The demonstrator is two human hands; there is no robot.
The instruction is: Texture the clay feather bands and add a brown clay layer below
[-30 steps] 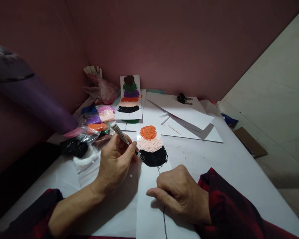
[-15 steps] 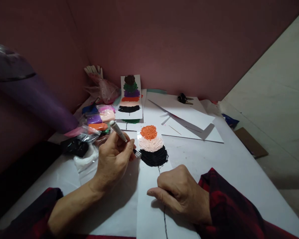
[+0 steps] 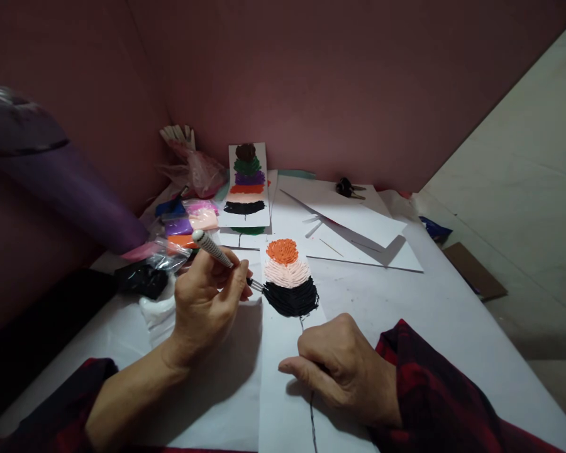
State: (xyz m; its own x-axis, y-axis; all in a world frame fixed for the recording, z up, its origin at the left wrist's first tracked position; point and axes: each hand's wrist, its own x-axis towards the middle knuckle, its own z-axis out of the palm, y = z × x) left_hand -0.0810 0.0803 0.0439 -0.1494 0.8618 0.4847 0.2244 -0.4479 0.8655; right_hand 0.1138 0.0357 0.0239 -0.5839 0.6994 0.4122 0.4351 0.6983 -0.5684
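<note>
My left hand (image 3: 212, 296) grips a small fork (image 3: 213, 249) with a patterned light handle. Its metal prongs touch the left edge of a black textured clay patch (image 3: 292, 297). Above that patch lie a pale pink band (image 3: 287, 274) and an orange round (image 3: 282, 251), both ridged, on a strip of white paper (image 3: 283, 384). A dark line is drawn down the strip below the black patch. My right hand (image 3: 344, 368) rests on the strip over this line, fingers curled under and thumb pointing left; nothing shows in it.
Bagged coloured clay (image 3: 188, 223) lies at the left, near a black packet (image 3: 144, 280). A card with stacked colour bands (image 3: 246, 182) leans at the back. White sheets (image 3: 358, 226), keys (image 3: 349, 187) and a thin stick (image 3: 331, 247) lie behind the strip.
My left hand has shifted slightly left, and the fork now tilts lower, its prongs higher along the black patch's left edge. My right hand has stayed in place.
</note>
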